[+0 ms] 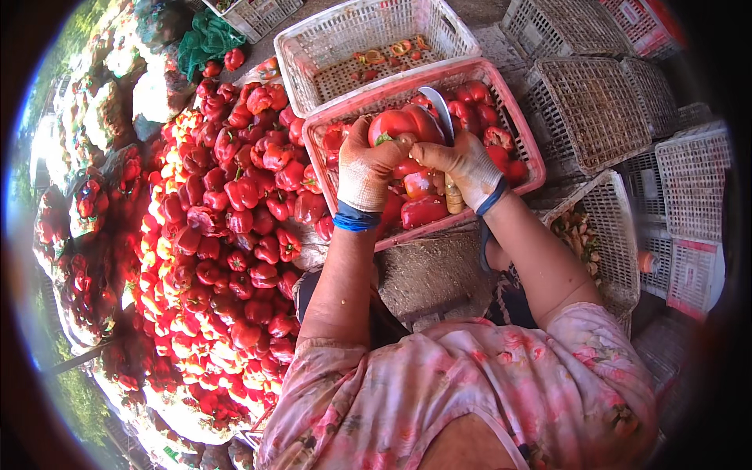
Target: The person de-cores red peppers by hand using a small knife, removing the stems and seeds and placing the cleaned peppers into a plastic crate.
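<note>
Between my two gloved hands is a large red bell pepper (405, 126), with a bit of green at its near side. My left hand (368, 167) grips it from the left, thumb pointing inward. My right hand (464, 167) holds a knife by its wooden handle (453, 195); the curved steel blade (439, 111) points up and away beside the pepper. The right thumb meets the pepper's near side. Beneath both hands is a pink plastic crate (531, 138) holding several red bell peppers (424, 211).
Left of the crate lies a big heap of red bell peppers (241, 194), with filled sacks beyond. A white crate (376, 20) behind holds pepper scraps (376, 57). Stacked crates (593, 111) stand at right; a tilted crate (625, 247) nearby contains pale trimmings (573, 235). Green netting (205, 41) lies far left.
</note>
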A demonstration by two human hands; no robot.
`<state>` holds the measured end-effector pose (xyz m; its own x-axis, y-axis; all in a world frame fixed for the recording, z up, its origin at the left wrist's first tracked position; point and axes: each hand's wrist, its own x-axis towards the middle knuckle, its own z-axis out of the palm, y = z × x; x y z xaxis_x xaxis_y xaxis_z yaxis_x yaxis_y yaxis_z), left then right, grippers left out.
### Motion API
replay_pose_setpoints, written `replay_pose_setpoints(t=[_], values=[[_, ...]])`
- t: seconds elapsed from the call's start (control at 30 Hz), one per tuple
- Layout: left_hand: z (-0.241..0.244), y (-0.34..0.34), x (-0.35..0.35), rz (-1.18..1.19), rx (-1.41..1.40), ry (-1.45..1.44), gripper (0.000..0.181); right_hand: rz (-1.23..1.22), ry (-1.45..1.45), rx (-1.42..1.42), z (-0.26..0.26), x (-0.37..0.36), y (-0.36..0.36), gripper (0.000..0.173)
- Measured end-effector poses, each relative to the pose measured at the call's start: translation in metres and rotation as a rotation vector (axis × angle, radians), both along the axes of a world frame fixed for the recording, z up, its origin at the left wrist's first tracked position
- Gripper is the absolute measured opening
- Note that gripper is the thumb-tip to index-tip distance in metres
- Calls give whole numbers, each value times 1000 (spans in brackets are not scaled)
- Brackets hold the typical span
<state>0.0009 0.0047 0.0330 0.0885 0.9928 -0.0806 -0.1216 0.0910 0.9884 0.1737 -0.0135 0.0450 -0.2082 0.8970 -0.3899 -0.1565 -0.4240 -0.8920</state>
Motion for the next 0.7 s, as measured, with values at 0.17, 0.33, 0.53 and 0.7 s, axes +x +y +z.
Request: replay_pose_setpoints(t=[0.17,0.33,0.53,0.7], values=[[-10,-3,4,-149,-133,-450,32,-52,146,-108,-35,17,1,39],[-25,7,-16,-228,-159,-617,40,-180,346,-86,-33,10,-1,37],[-11,2,2,-65,-108,-174,49,-212,-108,84,-39,18,7,36],[-34,12,-10,-194,-221,-472,36,-296,66,-125,-28,9,7,33]])
